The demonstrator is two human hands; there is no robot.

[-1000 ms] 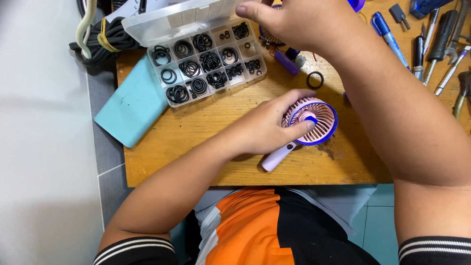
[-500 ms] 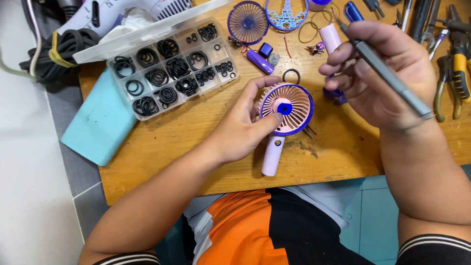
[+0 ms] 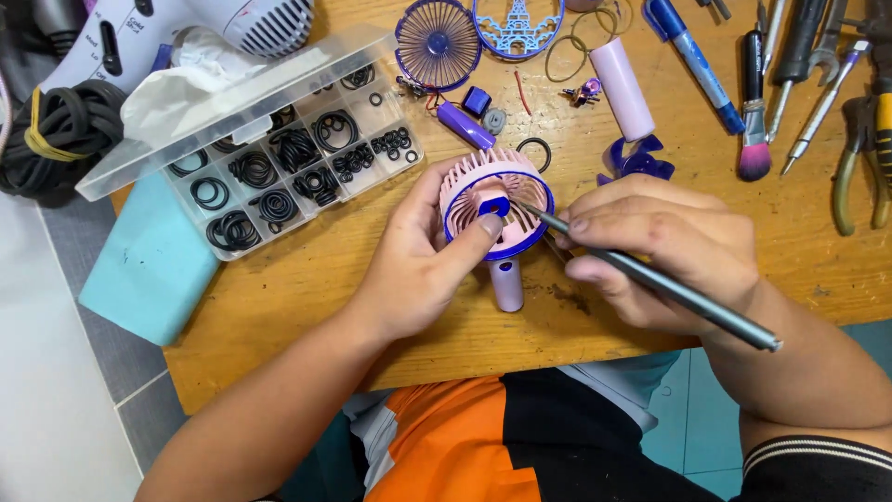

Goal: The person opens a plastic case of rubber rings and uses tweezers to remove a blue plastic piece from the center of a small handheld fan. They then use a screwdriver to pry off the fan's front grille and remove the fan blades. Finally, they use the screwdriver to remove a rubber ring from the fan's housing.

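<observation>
The left hand [image 3: 409,270] is closed around the small pink handheld fan [image 3: 495,209] on the wooden table [image 3: 307,279], thumb on the hub. The fan looks light and brittle — grip the rim, not the ribs. The right hand [image 3: 664,251] pinches a slim screwdriver [image 3: 650,279] — now lowered, tip at the grille.

A single head-worn camera looks steeply down from above the person's own lap onto a wooden table [image 3: 307,297], close in; the forearms enter from the bottom edge, and the table's far clutter runs off the top.
</observation>
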